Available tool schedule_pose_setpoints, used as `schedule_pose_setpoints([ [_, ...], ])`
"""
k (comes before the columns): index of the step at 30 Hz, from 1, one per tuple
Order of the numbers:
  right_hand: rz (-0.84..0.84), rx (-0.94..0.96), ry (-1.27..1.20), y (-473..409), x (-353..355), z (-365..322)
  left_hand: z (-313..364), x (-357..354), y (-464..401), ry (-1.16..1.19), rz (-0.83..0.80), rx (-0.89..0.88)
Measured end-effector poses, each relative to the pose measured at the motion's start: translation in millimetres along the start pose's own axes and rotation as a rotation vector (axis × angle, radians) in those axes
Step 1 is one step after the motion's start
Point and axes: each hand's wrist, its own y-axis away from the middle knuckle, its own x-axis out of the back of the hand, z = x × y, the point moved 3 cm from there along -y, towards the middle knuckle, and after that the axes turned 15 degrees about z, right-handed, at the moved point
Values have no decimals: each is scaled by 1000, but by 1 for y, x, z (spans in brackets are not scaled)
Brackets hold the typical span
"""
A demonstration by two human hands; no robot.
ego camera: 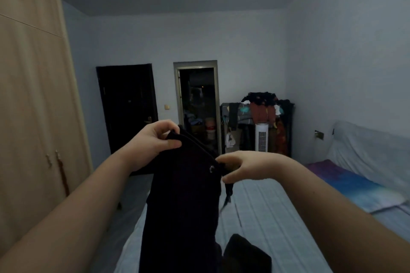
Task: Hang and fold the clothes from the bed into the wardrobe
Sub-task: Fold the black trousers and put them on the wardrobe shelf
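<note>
I hold a black garment (184, 201) up in front of me over the bed (266, 217); it hangs down out of the bottom of the view. It has a waistband with a metal eyelet and a dangling drawstring. My left hand (157, 139) pinches the top left corner of the waistband. My right hand (235, 167) grips the waistband's right end near the eyelet. Another dark garment (246, 255) lies on the bed below. The tall beige wardrobe (33, 99) stands at the left with its doors closed.
A blue and purple pillow (355, 186) lies at the bed's right, against a covered headboard. At the far wall stand a dark door (127, 108), an open doorway (197, 106), a loaded clothes rack (261, 122) and a white tower fan (261, 137).
</note>
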Motion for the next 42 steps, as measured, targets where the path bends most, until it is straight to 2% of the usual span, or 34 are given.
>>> schedule_pose_setpoints([
  [3,-68,83,106,-1,-5,-4,-6,2,4,-77,-44,25],
  [7,-102,90,77,0,-15,-11,-8,3,9,-68,24,49],
  [11,34,123,-11,-7,-21,-11,-9,1,11,-122,49,47],
  [17,97,129,-81,-6,-13,-1,-10,4,10,-180,110,25],
  [21,172,88,-433,0,5,10,-18,16,12,-168,135,50],
  [23,199,108,-383,1,7,16,-17,12,12,-220,135,45],
  [26,384,73,-267,-2,1,22,-17,0,16,-217,127,41],
  [28,530,51,-288,-6,-1,25,-19,-5,19,-176,142,50],
  [31,627,79,-391,-9,0,24,-19,-6,20,-134,222,49],
  [34,602,70,-602,-13,8,19,-10,-5,17,-24,238,73],
  [37,529,49,-701,-23,22,23,8,1,14,-151,225,6],
  [39,448,28,-585,-25,32,18,21,3,13,-255,220,-26],
  [42,292,0,-258,-26,44,6,27,6,12,-335,270,-18],
])
